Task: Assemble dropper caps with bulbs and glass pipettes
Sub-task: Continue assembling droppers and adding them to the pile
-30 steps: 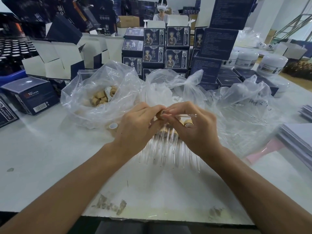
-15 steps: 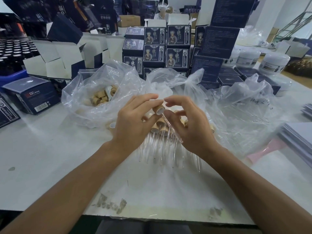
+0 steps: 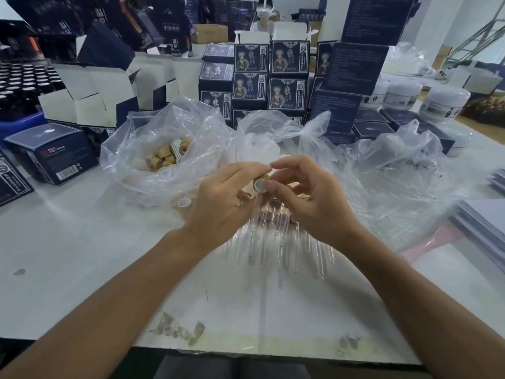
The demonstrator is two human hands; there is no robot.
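Head view: left hand and right hand together pinch one wooden cap, its clear glass pipette hanging below, above the finished droppers on the table. Likely step: seating the pipette. Next: push it straight, gently; glass is brittle. Spare caps sit in a crinkly bag.

Dark printed boxes stood stacked at the table's far side. White jars sat right of them, open white cartons left, and a paper stack nearer, at the right edge.
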